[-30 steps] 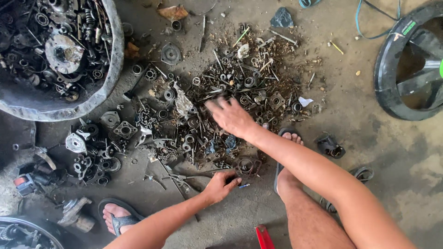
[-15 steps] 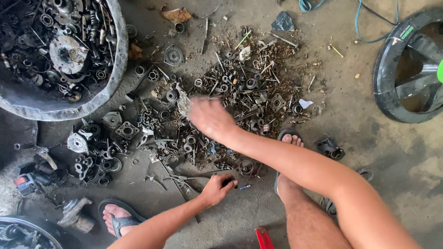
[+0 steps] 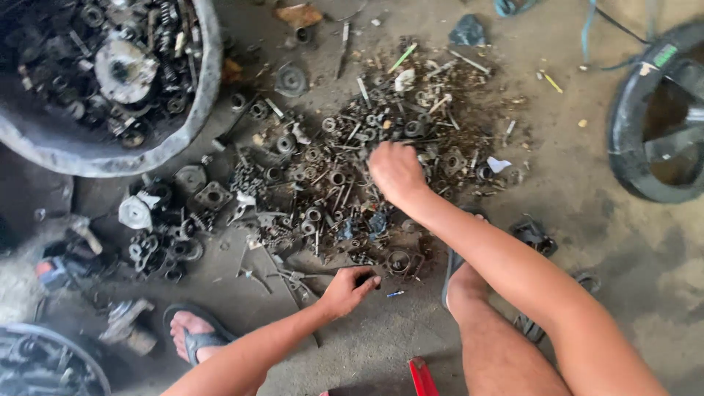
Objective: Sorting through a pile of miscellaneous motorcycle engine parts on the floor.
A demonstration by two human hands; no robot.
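A wide pile of rusty scrap metal (image 3: 330, 176) covers the concrete floor: nuts, bolts, bearings, washers and springs. My right hand (image 3: 396, 172) rests knuckles-up on the middle of the pile. Its fingers curl down among the pieces, so I cannot see what they touch. At the near edge of the pile, my left hand (image 3: 348, 290) is closed around a small dark metal part. A small blue piece (image 3: 394, 294) lies just to its right.
A big grey tub (image 3: 209, 95) full of metal parts stands at the upper left. A black wheel with a tyre (image 3: 634, 139) lies at the right. A separate cluster of bearings and gears (image 3: 161, 235) lies at the left. My sandalled foot (image 3: 192, 330) is at the bottom, with a red object (image 3: 422, 378) to its right.
My right hand swept left across the pile, then came back to the right and slightly farther up. My left hand stayed in place, closed on its part.
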